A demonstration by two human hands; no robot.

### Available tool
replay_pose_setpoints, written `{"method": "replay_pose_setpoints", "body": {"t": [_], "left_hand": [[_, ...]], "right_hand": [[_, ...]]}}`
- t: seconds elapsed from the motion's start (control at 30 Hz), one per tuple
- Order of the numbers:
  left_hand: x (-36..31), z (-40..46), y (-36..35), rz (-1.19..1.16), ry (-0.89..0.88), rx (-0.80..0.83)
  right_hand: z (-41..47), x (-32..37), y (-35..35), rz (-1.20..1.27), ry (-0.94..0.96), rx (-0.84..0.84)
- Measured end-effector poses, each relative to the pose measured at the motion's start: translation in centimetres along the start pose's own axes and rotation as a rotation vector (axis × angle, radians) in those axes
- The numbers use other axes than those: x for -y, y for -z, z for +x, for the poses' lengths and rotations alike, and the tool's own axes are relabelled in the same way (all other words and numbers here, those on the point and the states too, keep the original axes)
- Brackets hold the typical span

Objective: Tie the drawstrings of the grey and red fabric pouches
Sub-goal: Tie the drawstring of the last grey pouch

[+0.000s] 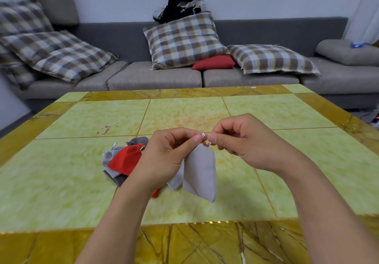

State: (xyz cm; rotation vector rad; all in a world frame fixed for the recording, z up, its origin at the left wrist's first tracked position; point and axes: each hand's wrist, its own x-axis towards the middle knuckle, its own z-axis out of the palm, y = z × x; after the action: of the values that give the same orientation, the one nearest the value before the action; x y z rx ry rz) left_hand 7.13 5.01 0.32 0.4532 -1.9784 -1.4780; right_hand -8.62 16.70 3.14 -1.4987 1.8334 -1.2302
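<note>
No legible writing. Left hand (164, 155) and right hand (242, 140) each pinch the drawstring (205, 140); grey pouch (202, 173) hangs directly below both grips, above the surface (71, 181).

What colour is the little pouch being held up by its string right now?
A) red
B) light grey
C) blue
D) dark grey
B: the left hand and the right hand both pinch the drawstring of a light grey pouch, which hangs above the table; the red pouch lies in the pile on the table.
</note>
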Motion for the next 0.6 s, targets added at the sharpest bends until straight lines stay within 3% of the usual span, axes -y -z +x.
{"method": "replay_pose_setpoints", "body": {"t": [0.23, 0.4, 0.6], "left_hand": [[0.37, 0.08, 0.0, 0.009, 0.02, -0.067], [0.22, 0.05, 0.18, 0.002, 0.037, -0.049], [0.16, -0.13, 0.2, 0.129, -0.068, -0.02]], "right_hand": [[-0.24, 0.18, -0.04, -0.005, 0.031, 0.108], [-0.16, 0.28, -0.23, -0.034, 0.032, 0.042], [0.05, 0.43, -0.87, 0.042, -0.022, -0.04]]}}
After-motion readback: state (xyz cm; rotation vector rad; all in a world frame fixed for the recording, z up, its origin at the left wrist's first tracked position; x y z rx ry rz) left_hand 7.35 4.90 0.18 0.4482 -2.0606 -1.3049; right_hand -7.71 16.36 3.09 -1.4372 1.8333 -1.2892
